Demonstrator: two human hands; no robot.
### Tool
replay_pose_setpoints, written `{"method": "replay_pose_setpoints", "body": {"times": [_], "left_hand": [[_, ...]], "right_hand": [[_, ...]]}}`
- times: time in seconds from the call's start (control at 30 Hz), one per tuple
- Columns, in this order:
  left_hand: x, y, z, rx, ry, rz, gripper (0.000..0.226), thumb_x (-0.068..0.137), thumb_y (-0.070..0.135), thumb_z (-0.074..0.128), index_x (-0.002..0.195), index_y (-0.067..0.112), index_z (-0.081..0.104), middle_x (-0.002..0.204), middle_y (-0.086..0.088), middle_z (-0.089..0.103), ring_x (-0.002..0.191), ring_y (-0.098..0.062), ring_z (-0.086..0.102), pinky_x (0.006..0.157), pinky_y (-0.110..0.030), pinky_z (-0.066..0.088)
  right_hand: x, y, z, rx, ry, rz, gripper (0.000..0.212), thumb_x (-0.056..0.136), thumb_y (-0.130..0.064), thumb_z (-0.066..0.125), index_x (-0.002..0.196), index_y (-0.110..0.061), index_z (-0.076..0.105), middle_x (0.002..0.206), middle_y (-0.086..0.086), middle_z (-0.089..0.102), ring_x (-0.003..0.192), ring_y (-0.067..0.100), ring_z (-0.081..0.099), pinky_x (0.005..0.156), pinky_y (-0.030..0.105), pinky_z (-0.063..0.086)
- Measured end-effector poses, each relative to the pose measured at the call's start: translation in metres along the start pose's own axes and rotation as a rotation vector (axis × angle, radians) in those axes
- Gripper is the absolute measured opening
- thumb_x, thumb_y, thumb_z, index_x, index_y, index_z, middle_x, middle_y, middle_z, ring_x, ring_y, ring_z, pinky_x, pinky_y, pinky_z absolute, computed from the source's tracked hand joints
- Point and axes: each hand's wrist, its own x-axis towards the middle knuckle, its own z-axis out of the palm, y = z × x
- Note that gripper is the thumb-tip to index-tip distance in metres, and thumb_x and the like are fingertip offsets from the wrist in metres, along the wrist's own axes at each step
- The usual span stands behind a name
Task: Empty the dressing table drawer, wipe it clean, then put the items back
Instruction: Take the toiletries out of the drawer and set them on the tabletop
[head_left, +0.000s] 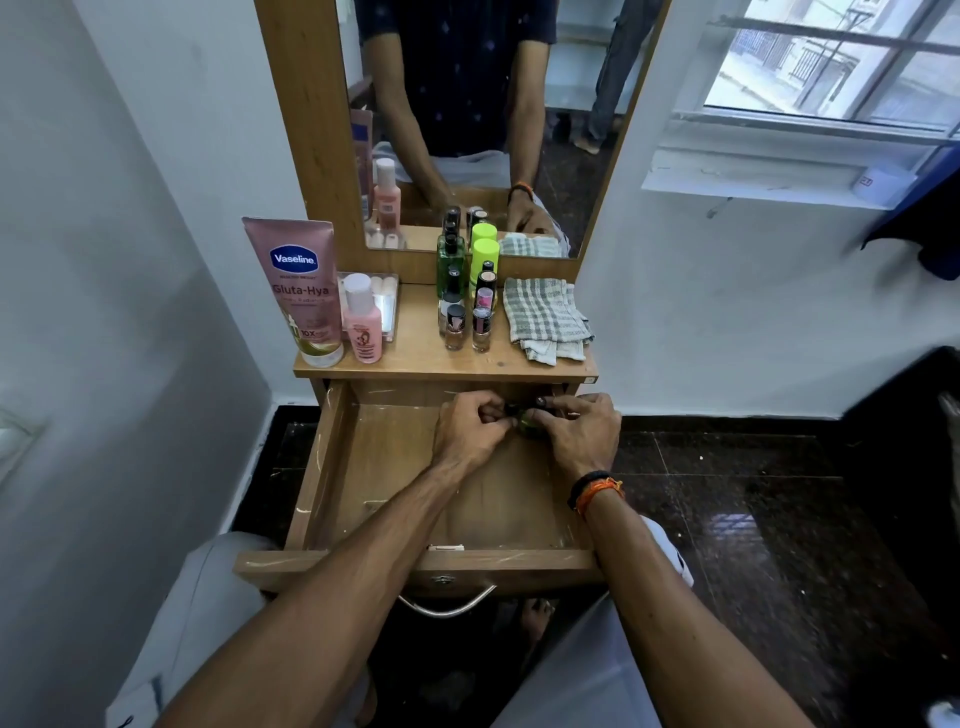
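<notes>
The wooden drawer (332, 467) is pulled out wide under the dressing table top (415, 358). Both hands are at its back, right of centre. My left hand (465, 431) and my right hand (576, 436) pinch a small dark green item (525, 422) between them; most of it is hidden by the fingers. The rest of the drawer floor is bare wood. On the top stand a pink Vaseline tube (301, 291), a small pink bottle (362, 322), a green glass bottle (451, 265), a lime-capped bottle (485, 257), several nail polish bottles (467, 322) and a folded checked cloth (545, 317).
A mirror (467, 119) in a wooden frame rises behind the top. A clear plastic box (387, 306) sits behind the pink bottle. White wall closes in on the left; a window (831, 67) is at the upper right. Dark tiled floor (753, 519) lies to the right.
</notes>
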Motion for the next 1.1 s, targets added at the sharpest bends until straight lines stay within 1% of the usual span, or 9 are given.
{"method": "replay_pose_setpoints", "body": {"times": [0.1,0.2,0.37,0.5,0.6,0.73,0.8,0.93,1.1], "left_hand": [[-0.006,0.001,-0.008,-0.020,0.003,0.047,0.014,0.079,0.023,0.082,0.092,0.023,0.077,0.078,0.014,0.072,0.070,0.008,0.063,0.062,-0.005,0.044],[-0.010,0.002,-0.018,-0.032,0.038,0.079,0.013,0.079,0.023,0.082,0.091,0.025,0.076,0.076,0.016,0.070,0.069,0.012,0.060,0.062,-0.002,0.044],[-0.012,0.007,-0.036,-0.065,0.067,0.114,0.018,0.083,0.020,0.078,0.100,0.022,0.073,0.084,0.012,0.070,0.076,0.002,0.062,0.069,-0.014,0.049],[-0.010,0.011,-0.049,-0.141,0.129,0.126,0.016,0.084,0.016,0.076,0.096,0.024,0.071,0.081,0.013,0.068,0.076,0.000,0.062,0.070,-0.018,0.052],[-0.006,0.013,-0.059,-0.154,0.172,0.130,0.015,0.085,0.013,0.076,0.098,0.019,0.072,0.084,0.010,0.069,0.080,-0.006,0.064,0.073,-0.022,0.054],[0.003,0.016,-0.071,-0.144,0.251,0.167,0.017,0.083,0.011,0.077,0.099,0.013,0.072,0.084,0.009,0.069,0.076,-0.002,0.063,0.068,-0.014,0.051],[0.007,0.018,-0.074,-0.135,0.271,0.180,0.018,0.083,0.012,0.077,0.101,0.014,0.072,0.085,0.012,0.069,0.076,0.003,0.062,0.066,-0.007,0.048],[0.013,0.021,-0.078,-0.162,0.297,0.163,0.021,0.084,0.009,0.076,0.099,0.021,0.070,0.083,0.012,0.068,0.075,0.005,0.061,0.064,-0.003,0.045],[0.015,0.020,-0.078,-0.148,0.316,0.153,0.019,0.084,0.006,0.074,0.096,0.020,0.069,0.082,0.007,0.068,0.077,-0.004,0.062,0.063,-0.007,0.048]], "right_hand": [[-0.008,-0.004,-0.003,-0.011,-0.048,-0.044,0.038,0.071,-0.040,0.088,0.102,-0.020,0.079,0.112,0.005,0.063,0.112,0.025,0.055,0.094,0.040,0.053],[-0.017,-0.010,-0.006,0.023,-0.045,-0.107,0.036,0.074,-0.036,0.087,0.105,-0.018,0.079,0.108,0.005,0.073,0.104,0.017,0.062,0.088,0.029,0.054],[-0.030,-0.024,-0.009,0.061,-0.028,-0.178,0.033,0.078,-0.031,0.085,0.106,-0.017,0.078,0.099,-0.001,0.075,0.091,0.009,0.066,0.086,0.028,0.058],[-0.030,-0.041,-0.011,0.099,-0.007,-0.224,0.025,0.076,-0.030,0.087,0.096,-0.018,0.079,0.081,-0.009,0.073,0.077,0.002,0.068,0.074,0.016,0.057],[-0.027,-0.057,-0.011,0.136,0.002,-0.293,0.021,0.076,-0.027,0.087,0.092,-0.016,0.079,0.078,-0.007,0.073,0.071,0.001,0.068,0.070,0.011,0.056],[-0.020,-0.083,-0.007,0.155,0.021,-0.404,0.021,0.078,-0.026,0.086,0.093,-0.014,0.079,0.078,-0.008,0.072,0.069,-0.005,0.064,0.066,0.003,0.050],[-0.015,-0.094,-0.004,0.149,0.044,-0.428,0.022,0.078,-0.028,0.085,0.094,-0.015,0.079,0.078,-0.008,0.072,0.070,-0.003,0.065,0.066,0.004,0.050],[-0.007,-0.109,0.003,0.114,0.072,-0.479,0.021,0.080,-0.028,0.084,0.094,-0.014,0.079,0.079,-0.006,0.073,0.069,0.001,0.064,0.065,0.001,0.047],[-0.003,-0.112,0.009,0.054,0.065,-0.500,0.020,0.082,-0.026,0.081,0.096,-0.012,0.079,0.084,0.000,0.076,0.075,0.009,0.068,0.073,0.017,0.055]]}}
